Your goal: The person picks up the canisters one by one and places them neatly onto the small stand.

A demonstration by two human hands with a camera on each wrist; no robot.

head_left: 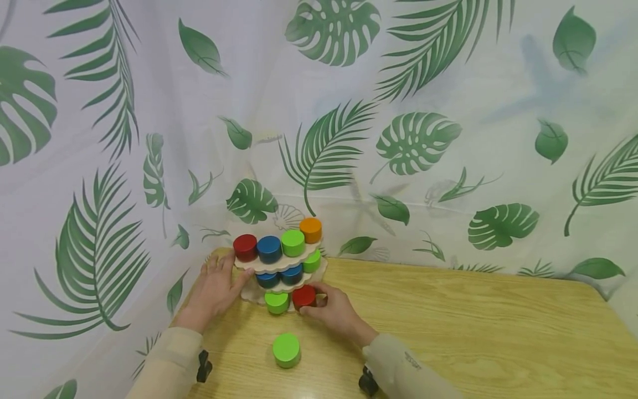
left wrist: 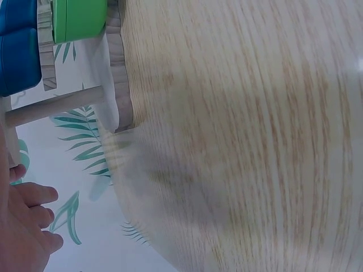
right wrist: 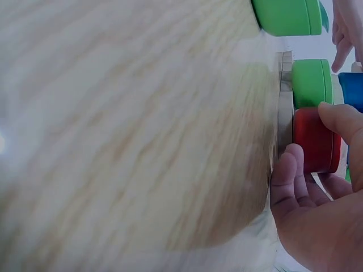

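Note:
A wooden tiered stand with scalloped edges holds coloured cylinders on three levels. My left hand grips the left end of its top tier, thumb at the near edge; three fingertips show loosely bent in the left wrist view. My right hand pinches a red cylinder at the front of the bottom tier, right beside a green cylinder. Thumb and fingers lie on opposite sides of the red one. A loose green cylinder stands on the table in front of the stand.
On the top tier are a dark red, a blue, a green and an orange cylinder. The middle tier bears blue cylinders and a green one. Leaf-print cloth hangs behind the wooden table.

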